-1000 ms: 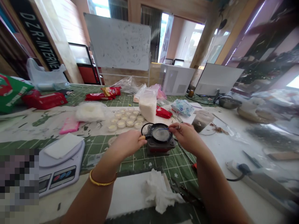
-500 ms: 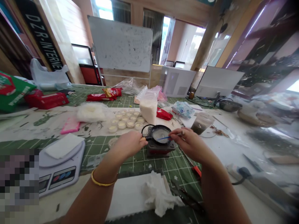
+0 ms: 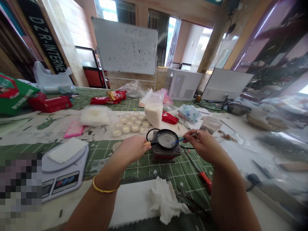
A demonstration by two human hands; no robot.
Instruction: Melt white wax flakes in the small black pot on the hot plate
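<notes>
A small black frying pan (image 3: 157, 134) rests on a dark little electric stove (image 3: 166, 155), with whitish, partly clear matter inside. My left hand (image 3: 134, 148) is closed around the pan's light-coloured handle. A thin blue stirring stick (image 3: 178, 140) is pinched in the fingers of my right hand (image 3: 201, 144), its tip dipping into the pan from the right. Behind the pan stand several small clear cups (image 3: 126, 129) with pale contents and a bag of white granules (image 3: 153, 112).
A kitchen scale (image 3: 69, 179) with paper on it lies left. Crumpled tissue (image 3: 163, 199) sits on a white sheet in front. A red-handled tool (image 3: 205, 181) lies near my right forearm. A plastic tub (image 3: 211, 124) stands right, and a power strip (image 3: 271, 199) lies far right.
My right hand has shifted to the right and slightly back, drawing the stick's tip toward the pan's right side. My left hand keeps its hold on the handle.
</notes>
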